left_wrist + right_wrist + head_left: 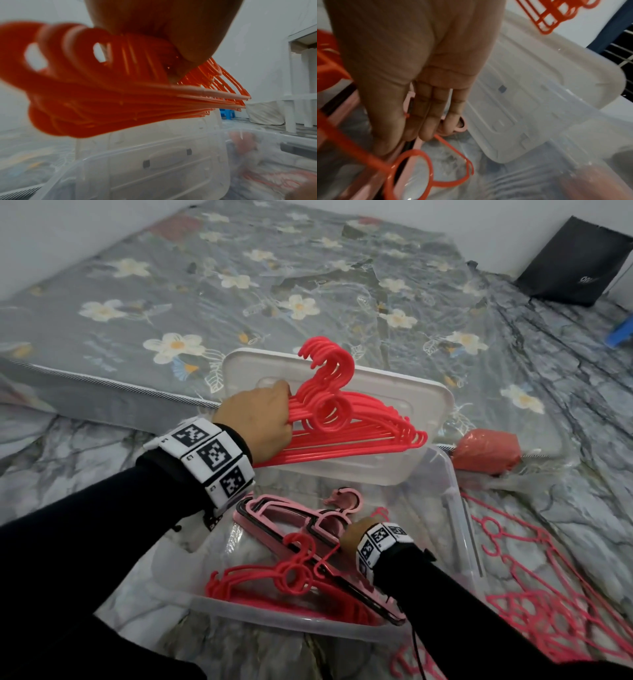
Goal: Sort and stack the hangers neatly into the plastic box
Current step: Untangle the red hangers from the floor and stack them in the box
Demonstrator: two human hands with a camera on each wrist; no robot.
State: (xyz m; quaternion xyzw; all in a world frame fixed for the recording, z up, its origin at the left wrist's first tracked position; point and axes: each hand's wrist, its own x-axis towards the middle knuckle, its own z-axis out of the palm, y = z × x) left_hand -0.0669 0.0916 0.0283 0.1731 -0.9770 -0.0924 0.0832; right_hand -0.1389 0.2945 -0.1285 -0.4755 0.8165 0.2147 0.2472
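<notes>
My left hand (260, 422) (171, 40) grips a thick bundle of red hangers (346, 422) (102, 97) by the shoulders and holds it level above the clear plastic box (460, 508) (137, 148). In the box lie a stack of pink hangers (274, 510) and a smaller pile of red hangers (291, 577). My right hand (354, 534) (406, 135) reaches down into the box. Its straight fingers and thumb pinch the neck of the pink hangers (458, 129), with a thin red hanger (412, 169) just below the fingertips.
The box lid (411, 392) (539, 94) leans behind the box against a floral mattress (205, 285). Several loose red hangers (548, 594) lie on the floor to the right. A red bag (486, 451), a black bag (575, 261) and a blue object (621, 333) sit farther right.
</notes>
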